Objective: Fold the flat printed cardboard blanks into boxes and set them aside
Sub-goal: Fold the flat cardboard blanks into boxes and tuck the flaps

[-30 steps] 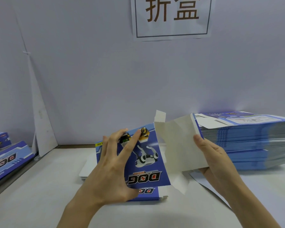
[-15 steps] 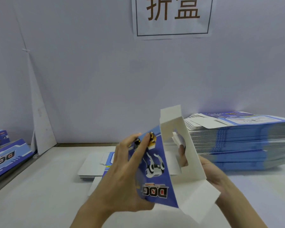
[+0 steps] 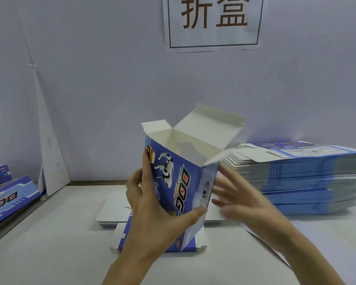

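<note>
A blue printed box [image 3: 179, 182] with a robot dog and "DOG" lettering stands squared up in the centre, tilted, its top flaps [image 3: 206, 128] open and white inside. My left hand [image 3: 152, 204] grips it from the left, thumb across the lower front edge. Blurred with spread fingers, my right hand [image 3: 234, 198] is just off the box's right side, holding nothing. Another flat blue blank [image 3: 189, 243] lies on the table under the box. A tall stack of flat blanks [image 3: 308, 182] sits at the right.
A thin pile of white-side-up sheets [image 3: 111, 212] lies behind my left hand. Folded blue boxes [image 3: 6, 198] rest at the far left edge. A white card [image 3: 49, 153] leans in the left corner. A paper sign [image 3: 214, 21] hangs on the wall above.
The blank has opened from a half-flat sleeve into a squared box with its top flaps up. My right hand has come out from behind it and let go.
</note>
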`<state>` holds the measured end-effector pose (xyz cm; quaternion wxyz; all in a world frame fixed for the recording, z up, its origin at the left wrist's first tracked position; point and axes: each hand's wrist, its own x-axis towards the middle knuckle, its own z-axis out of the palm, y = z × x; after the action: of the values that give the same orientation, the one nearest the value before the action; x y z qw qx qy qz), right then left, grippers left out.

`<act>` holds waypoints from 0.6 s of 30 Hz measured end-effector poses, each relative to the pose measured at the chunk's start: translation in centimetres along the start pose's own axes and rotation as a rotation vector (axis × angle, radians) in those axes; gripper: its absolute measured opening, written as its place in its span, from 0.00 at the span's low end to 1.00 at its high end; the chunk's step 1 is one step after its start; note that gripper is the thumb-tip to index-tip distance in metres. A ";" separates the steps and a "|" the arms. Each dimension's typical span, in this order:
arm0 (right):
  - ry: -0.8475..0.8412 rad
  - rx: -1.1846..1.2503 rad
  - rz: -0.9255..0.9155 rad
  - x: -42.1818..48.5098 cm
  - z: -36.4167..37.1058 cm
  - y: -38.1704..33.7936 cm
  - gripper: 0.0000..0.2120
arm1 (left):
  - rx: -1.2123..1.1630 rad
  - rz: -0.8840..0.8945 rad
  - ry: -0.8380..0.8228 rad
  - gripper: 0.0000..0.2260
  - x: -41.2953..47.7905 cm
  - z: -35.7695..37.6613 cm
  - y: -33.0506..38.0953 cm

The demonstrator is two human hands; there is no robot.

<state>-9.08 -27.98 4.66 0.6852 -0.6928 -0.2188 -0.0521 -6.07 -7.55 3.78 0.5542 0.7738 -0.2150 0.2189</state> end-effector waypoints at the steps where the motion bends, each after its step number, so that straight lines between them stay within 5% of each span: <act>1: -0.078 -0.139 0.005 -0.1 0.7 0.2 0.46 | -0.042 -0.073 0.001 0.56 -0.1 0.2 0.3; 4: -0.080 -0.229 -0.024 0.1 2.7 0.7 0.53 | -0.177 -0.186 -0.028 0.50 -0.2 0.6 1.0; 9: 0.100 -0.010 -0.053 0.1 1.2 -0.1 0.43 | -0.263 -0.146 -0.025 0.33 0.6 -0.3 0.6; 14: 0.086 0.063 0.028 0.2 1.2 0.2 0.41 | -0.363 -0.299 -0.149 0.42 0.6 -0.6 0.1; 18: 0.162 0.045 0.019 0.6 1.9 0.1 0.37 | -0.434 -0.283 -0.103 0.24 0.6 -0.4 -0.1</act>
<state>-8.94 -26.03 4.63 0.7165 -0.6727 -0.1575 -0.0964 -5.57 -7.21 4.11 0.7206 0.6693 -0.1747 0.0482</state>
